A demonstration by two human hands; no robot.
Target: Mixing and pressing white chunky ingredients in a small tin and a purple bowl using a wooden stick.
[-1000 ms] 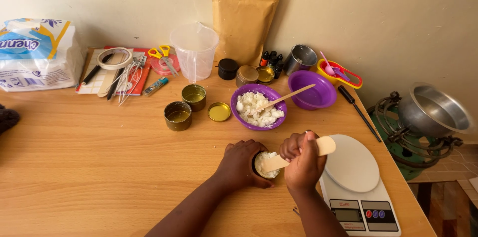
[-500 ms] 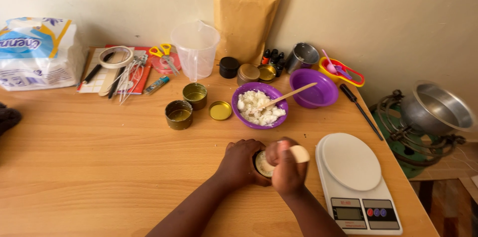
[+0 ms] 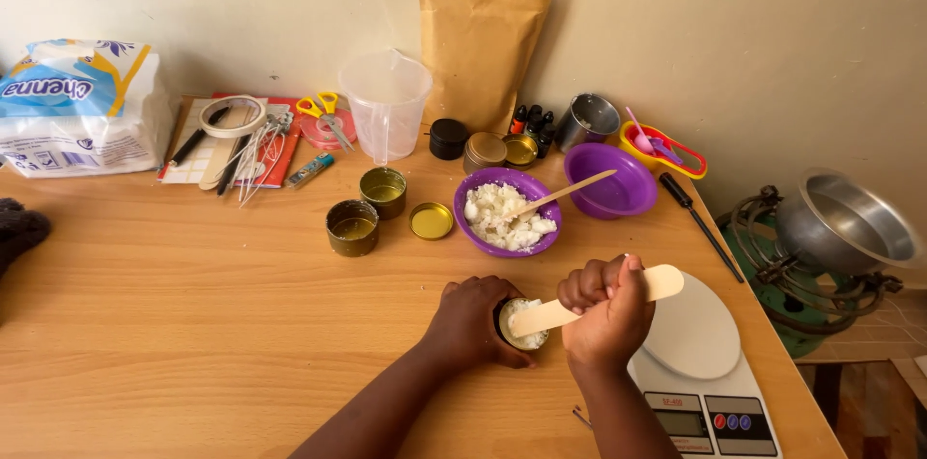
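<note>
the left hand point(image 3: 475, 322) is cupped tight around a small round gold-coloured metal tin point(image 3: 522, 324) that stands on the pale wood-grain tabletop point(image 3: 193, 276), near its front edge and just left of the flat white digital kitchen scale point(image 3: 697, 362) at the front right corner. the tin is heaped with crumbly white wax flakes point(image 3: 524, 308). the right hand point(image 3: 603, 309) is balled into a fist around a flat pale wooden stirring stick point(image 3: 599, 299), fingers fully curled; the stick's lower end is pressed into the flakes and its rounded upper end juts out over the scale's smooth round plate.

behind the hands, toward the middle of the tabletop, sits a glossy round purple plastic bowl point(image 3: 509, 211) holding more lumpy white flakes, with a second wooden stick leaning in it. to its left lie a flat gold lid point(image 3: 431, 221) and two open, empty gold tins point(image 3: 367, 212). along the back edge stand a tall matte brown paper pouch point(image 3: 480, 44) against the wall and a clear plastic measuring jug point(image 3: 386, 104) beside it, and an empty purple bowl point(image 3: 610, 180) sits to the right.
</note>
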